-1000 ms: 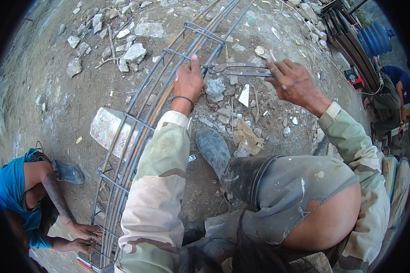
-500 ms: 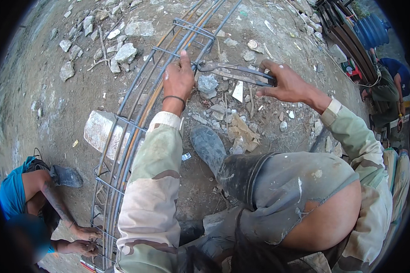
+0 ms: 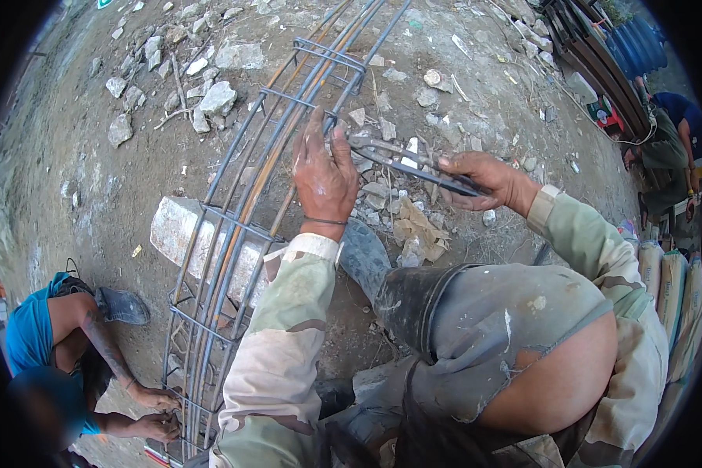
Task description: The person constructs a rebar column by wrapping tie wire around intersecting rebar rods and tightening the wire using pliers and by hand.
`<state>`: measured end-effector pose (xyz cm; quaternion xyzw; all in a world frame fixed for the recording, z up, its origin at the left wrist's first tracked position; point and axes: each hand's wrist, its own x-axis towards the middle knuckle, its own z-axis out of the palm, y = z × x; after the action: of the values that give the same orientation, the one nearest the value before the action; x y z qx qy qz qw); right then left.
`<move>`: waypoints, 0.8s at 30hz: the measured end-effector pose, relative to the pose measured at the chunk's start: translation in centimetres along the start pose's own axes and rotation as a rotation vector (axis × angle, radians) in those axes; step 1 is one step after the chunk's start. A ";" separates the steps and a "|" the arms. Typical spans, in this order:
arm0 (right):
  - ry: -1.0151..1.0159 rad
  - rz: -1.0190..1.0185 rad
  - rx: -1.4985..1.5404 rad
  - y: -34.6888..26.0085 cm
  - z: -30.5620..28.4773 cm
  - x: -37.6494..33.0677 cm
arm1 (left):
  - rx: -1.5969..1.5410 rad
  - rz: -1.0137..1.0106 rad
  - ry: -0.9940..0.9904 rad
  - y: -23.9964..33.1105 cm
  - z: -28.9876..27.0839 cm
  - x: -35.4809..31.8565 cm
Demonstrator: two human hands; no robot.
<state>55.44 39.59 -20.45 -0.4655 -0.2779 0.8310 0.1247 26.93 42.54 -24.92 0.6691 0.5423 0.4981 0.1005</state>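
A long rebar cage (image 3: pixel 242 204) of thin steel bars and square stirrups runs from the upper middle to the lower left. My left hand (image 3: pixel 324 175) lies against its right side just below a stirrup, fingers stretched forward and thumb apart. Whether a thin wire lies under the fingertips I cannot make out. My right hand (image 3: pixel 487 181) is closed round the handles of dark metal pincers (image 3: pixel 402 153). The jaws of the pincers point left at the cage, close to my left thumb.
A pale concrete block (image 3: pixel 181 226) lies beneath the cage. Rubble (image 3: pixel 214 100) is scattered on the dirt. At lower left a co-worker's hands (image 3: pixel 157 413) work on the cage's near end. Another person (image 3: pixel 675 140) bends at far right by dark beams (image 3: pixel 593 66); sacks (image 3: pixel 673 292) stand below.
My right hand has come nearer and turned, bringing the pincers' handles down with it. My left hand has shifted right and nearer, its fingers straightening along the bars.
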 end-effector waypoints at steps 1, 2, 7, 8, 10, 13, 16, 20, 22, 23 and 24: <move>-0.088 0.019 0.064 2.3 -0.1 0.2 | -0.116 -0.070 0.003 0.1 0.2 -1.6; -0.138 0.001 0.078 4.3 0.7 0.2 | -0.342 -0.297 0.030 1.6 0.6 -3.1; -0.133 -0.173 0.048 12.8 3.9 2.3 | -0.527 -0.620 0.078 4.4 -1.3 -7.0; -0.153 -0.210 0.104 13.4 3.5 2.4 | -0.778 -0.771 0.188 5.9 -1.6 -6.6; -0.185 -0.260 0.159 13.2 3.9 2.4 | -1.137 -0.918 0.164 6.2 -2.7 -7.2; -0.122 -0.308 0.422 12.4 5.1 1.9 | -1.321 -0.877 -0.121 5.4 -2.6 -7.9; -0.171 -0.314 0.512 13.2 4.5 3.8 | -1.132 -0.746 -0.102 2.8 -2.5 -7.7; -0.371 -0.319 0.550 13.1 3.7 6.0 | -1.085 -0.757 -0.036 3.5 -3.5 -5.7; -0.412 -0.315 0.550 12.0 4.4 6.6 | -1.501 -0.871 -0.134 3.7 -4.4 -4.8; -0.478 -0.317 0.504 11.3 4.6 6.9 | -1.491 -0.868 -0.129 3.8 -5.0 -4.9; -0.545 -0.319 0.458 10.6 5.1 7.2 | -1.546 -0.954 -0.143 4.1 -5.7 -5.2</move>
<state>47.86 32.54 -29.60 -0.1388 -0.1772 0.9349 0.2744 25.52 34.36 -22.28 0.1494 0.2691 0.5857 0.7498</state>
